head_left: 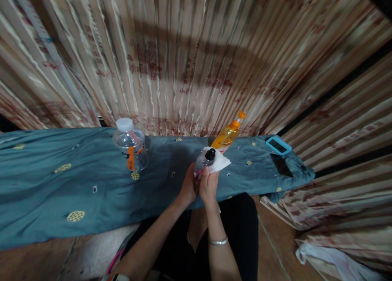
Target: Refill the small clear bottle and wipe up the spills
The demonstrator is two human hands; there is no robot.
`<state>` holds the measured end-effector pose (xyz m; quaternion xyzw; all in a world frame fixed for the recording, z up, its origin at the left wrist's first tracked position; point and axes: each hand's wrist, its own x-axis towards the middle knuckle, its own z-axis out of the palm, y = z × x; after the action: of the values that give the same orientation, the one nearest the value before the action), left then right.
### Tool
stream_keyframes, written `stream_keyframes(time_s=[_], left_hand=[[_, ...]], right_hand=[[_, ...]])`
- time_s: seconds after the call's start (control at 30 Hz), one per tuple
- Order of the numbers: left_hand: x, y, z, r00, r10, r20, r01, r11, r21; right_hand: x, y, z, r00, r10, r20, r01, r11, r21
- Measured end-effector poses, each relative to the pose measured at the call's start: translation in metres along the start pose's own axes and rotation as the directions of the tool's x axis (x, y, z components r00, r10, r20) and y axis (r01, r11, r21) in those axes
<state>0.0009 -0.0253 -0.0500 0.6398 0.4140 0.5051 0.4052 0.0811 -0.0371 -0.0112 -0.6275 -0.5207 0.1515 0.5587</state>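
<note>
A clear bottle (201, 162) with a black cap is held between both hands near the table's front edge. My left hand (189, 186) wraps round its left side. On the right side my right hand (209, 184) has its fingers closed against the bottle, with a white tissue (221, 162) spread beside and behind it. Just beyond stands a bottle of orange-yellow liquid (226, 137) with an orange pump top, its lower part hidden by the tissue. The lower part of the held bottle is covered by my fingers.
A large clear plastic jar (139, 152) with a white lid stands at the left on the teal tablecloth (107, 203). At the right end lie a blue-framed device (278, 145) and a black phone (281, 165). Pleated curtains (183, 60) hang behind.
</note>
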Motion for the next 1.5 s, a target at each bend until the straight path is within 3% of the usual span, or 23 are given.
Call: stream_keyframes(time_s=[0.07,0.17,0.27,0.47,0.63,0.77,0.9,0.97,1.13,1.37,1.5], left_hand=[[-0.010,-0.006,-0.001,0.999,0.035,0.023,-0.036,0.999,0.024],[-0.025,-0.015,0.001,0.998,-0.021,0.063,0.016,0.997,0.071],[-0.039,-0.014,0.005,0.993,-0.021,0.115,0.015,0.999,0.051],[-0.054,0.007,0.013,0.988,-0.005,0.156,0.011,0.999,-0.042],[-0.053,0.003,0.012,0.989,-0.034,0.147,0.038,0.999,-0.022],[-0.038,-0.011,0.007,0.990,-0.100,0.102,0.105,0.993,-0.045],[-0.008,-0.021,0.003,0.988,-0.152,-0.018,0.152,0.988,-0.032],[0.008,-0.023,0.001,0.986,-0.166,0.011,0.167,0.985,-0.052],[0.034,-0.021,0.002,0.963,-0.145,0.228,0.178,0.975,-0.135],[0.052,-0.019,0.021,0.966,-0.195,0.168,0.184,0.980,0.075],[0.060,-0.015,0.034,0.972,-0.166,0.169,0.148,0.982,0.115]], right_hand=[[-0.008,0.021,0.001,0.997,0.081,0.020,-0.081,0.996,0.021],[-0.016,0.036,-0.003,0.986,0.162,0.048,-0.164,0.985,0.053],[-0.014,0.024,-0.012,0.984,0.172,0.040,-0.175,0.981,0.082],[0.004,-0.013,-0.019,0.994,0.051,0.097,-0.061,0.992,0.111],[0.000,0.021,-0.008,0.990,0.128,0.057,-0.133,0.987,0.094],[-0.007,0.052,-0.009,0.979,0.176,0.106,-0.184,0.980,0.080],[-0.009,0.062,-0.015,0.967,0.166,0.191,-0.175,0.984,0.030],[-0.007,0.065,-0.021,0.960,0.148,0.239,-0.149,0.989,-0.013],[0.012,0.077,-0.043,0.934,0.124,0.335,-0.066,0.982,-0.179],[0.054,0.093,-0.075,0.930,0.110,0.352,0.042,0.916,-0.399],[0.059,0.098,-0.084,0.937,0.113,0.331,0.053,0.890,-0.454]])
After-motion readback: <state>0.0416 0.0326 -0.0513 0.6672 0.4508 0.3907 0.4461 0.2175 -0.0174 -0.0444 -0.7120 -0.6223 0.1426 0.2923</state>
